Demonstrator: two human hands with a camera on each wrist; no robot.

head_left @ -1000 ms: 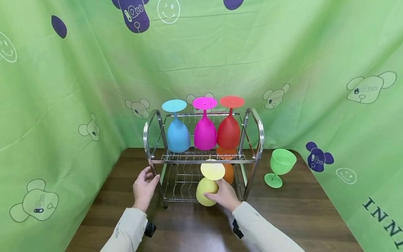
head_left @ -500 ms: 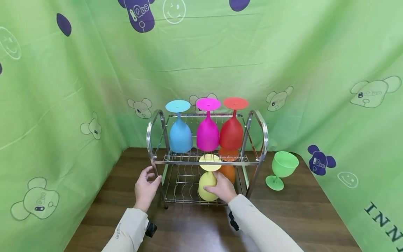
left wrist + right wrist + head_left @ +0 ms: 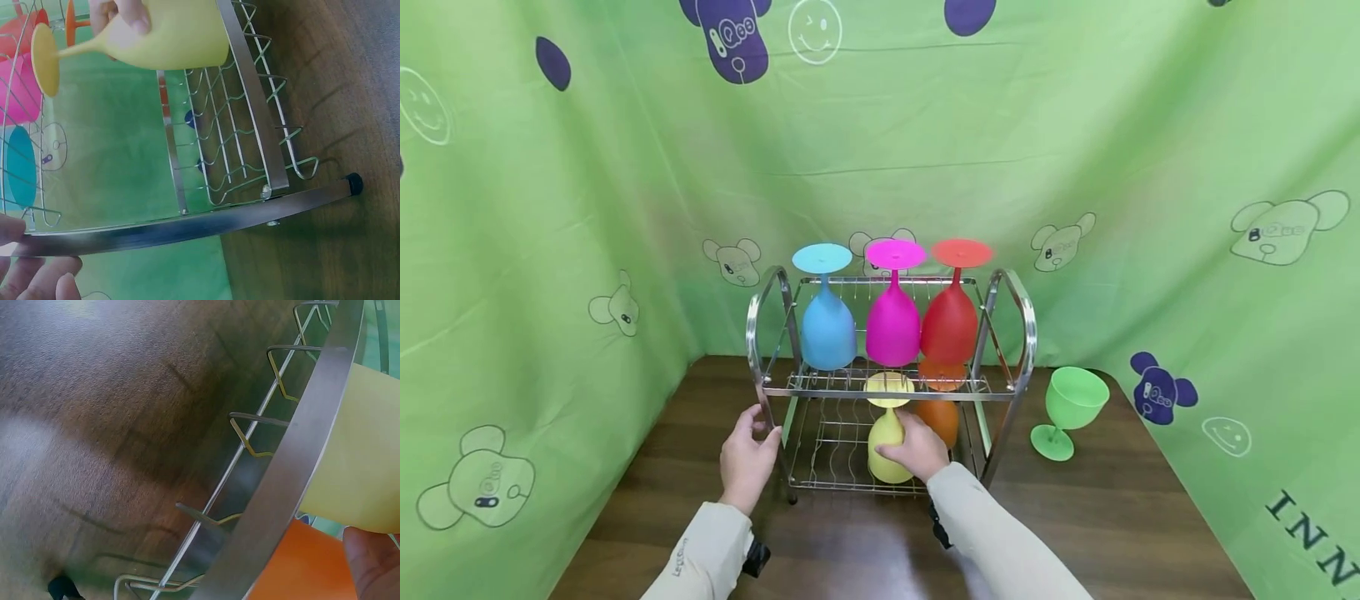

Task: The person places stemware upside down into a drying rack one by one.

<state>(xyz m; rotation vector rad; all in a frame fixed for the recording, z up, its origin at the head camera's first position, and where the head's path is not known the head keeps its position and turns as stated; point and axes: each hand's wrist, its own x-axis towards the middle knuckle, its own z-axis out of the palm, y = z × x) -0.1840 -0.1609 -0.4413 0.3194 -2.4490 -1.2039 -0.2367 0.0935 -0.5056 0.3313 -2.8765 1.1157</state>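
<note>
My right hand point(image 3: 919, 450) grips a yellow goblet point(image 3: 886, 454), held upside down at the lower tier of a two-tier metal dish rack point(image 3: 820, 393). Its bowl sits just behind the lower front bar in the right wrist view; whether its rim bears on the wires I cannot tell. To the right of it, partly hidden by the hand, an orange goblet point(image 3: 942, 423) stands inverted on the same tier. My left hand point(image 3: 749, 460) holds the rack's left upright, thumb on one side and fingers on the other in the left wrist view, around the metal tube point(image 3: 150, 236).
Blue point(image 3: 828, 333), magenta point(image 3: 892, 332) and red point(image 3: 950, 332) goblets stand inverted in a row on the upper tier. A green goblet point(image 3: 1077, 398) is on the wooden table point(image 3: 842, 542), right of the rack. Green printed cloth point(image 3: 880, 117) hangs around the sides and back.
The yellow goblet has moved back and slightly left into the lower tier, becoming more upright, with my right hand on it. My left hand has stayed at the rack's upright.
</note>
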